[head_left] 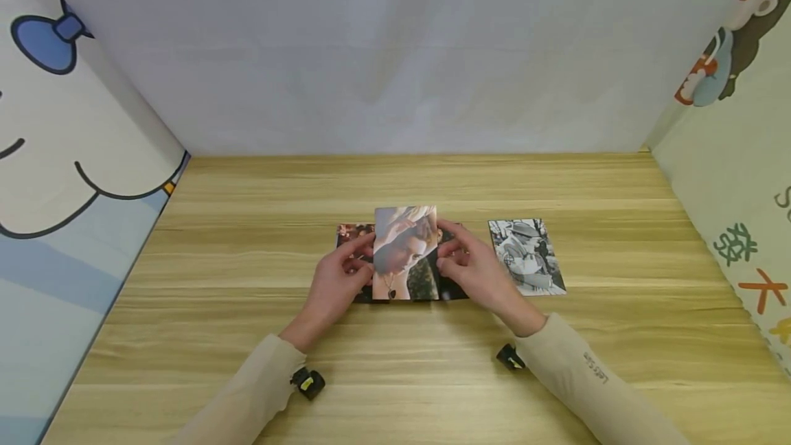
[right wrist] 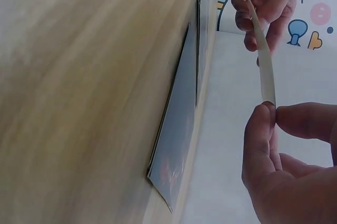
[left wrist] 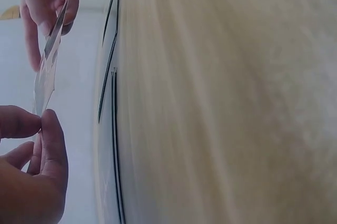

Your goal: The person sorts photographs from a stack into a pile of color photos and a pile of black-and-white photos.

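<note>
Between both hands a glossy photo card [head_left: 404, 253] is held up above the table, showing a person with a raised arm and a necklace. My left hand [head_left: 336, 280] pinches its left edge between thumb and fingers. At the opposite edge, the thumb and fingers of my right hand [head_left: 472, 270] pinch it too. Seen edge-on in the right wrist view, the card [right wrist: 266, 76] bows slightly. Beneath it lie darker photo cards [head_left: 355, 231], mostly hidden by the held card and the hands.
A black-and-white photo card [head_left: 528, 256] lies flat on the wood-grain table [head_left: 259, 204], right of my right hand. A white backdrop [head_left: 395, 53] rises behind the table. Printed panels with cartoon figures [head_left: 80, 122] stand at the left and right sides.
</note>
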`<move>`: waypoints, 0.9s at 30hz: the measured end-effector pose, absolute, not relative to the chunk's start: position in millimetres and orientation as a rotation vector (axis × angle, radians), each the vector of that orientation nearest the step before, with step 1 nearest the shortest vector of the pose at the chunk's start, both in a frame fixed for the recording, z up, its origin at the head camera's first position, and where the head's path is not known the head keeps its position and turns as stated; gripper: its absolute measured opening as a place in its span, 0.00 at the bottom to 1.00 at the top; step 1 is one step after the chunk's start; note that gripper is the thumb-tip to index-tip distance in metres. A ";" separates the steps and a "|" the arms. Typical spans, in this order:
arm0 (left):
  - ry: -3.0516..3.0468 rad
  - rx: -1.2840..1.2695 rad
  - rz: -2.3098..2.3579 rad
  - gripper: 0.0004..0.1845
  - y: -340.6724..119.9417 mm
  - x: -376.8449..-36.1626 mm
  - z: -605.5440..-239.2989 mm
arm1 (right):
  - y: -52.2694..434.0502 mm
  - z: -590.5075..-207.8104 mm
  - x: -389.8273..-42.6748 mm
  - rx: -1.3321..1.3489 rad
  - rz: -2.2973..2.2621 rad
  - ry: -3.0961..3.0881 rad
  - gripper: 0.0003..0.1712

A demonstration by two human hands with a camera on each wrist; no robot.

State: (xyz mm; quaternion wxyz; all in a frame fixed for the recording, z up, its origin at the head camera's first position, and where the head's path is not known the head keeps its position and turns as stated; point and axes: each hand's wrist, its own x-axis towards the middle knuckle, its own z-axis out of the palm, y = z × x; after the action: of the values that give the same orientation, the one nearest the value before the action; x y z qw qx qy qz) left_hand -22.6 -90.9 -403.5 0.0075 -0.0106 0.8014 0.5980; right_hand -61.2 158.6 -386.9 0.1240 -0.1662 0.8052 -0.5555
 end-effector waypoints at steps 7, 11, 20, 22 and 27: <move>2.525 -0.051 1.859 0.29 -98.1 -21.4 -403.3 | 152.0 -386.4 -59.8 -0.500 -1.656 2.292 0.41; 2.538 -0.039 1.861 0.29 -102.0 -20.3 -403.1 | 149.3 -387.6 -59.6 -0.523 -1.660 2.296 0.40; 2.565 -0.069 1.833 0.29 -107.2 -19.2 -404.0 | 143.7 -387.2 -58.8 -0.536 -1.654 2.296 0.40; 2.577 -0.080 1.818 0.29 -108.4 -19.0 -403.7 | 142.6 -387.7 -59.0 -0.538 -1.641 2.302 0.41; 2.578 -0.101 1.819 0.28 -111.7 -18.6 -403.6 | 139.0 -387.6 -58.9 -0.551 -1.647 2.290 0.41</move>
State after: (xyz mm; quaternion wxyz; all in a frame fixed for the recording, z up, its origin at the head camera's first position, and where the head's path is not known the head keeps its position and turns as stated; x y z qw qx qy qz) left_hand -18.6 -111.7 -403.6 -0.0077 -0.0321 0.8166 0.5762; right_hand -58.9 139.0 -387.6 0.1331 -0.1900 0.7897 -0.5679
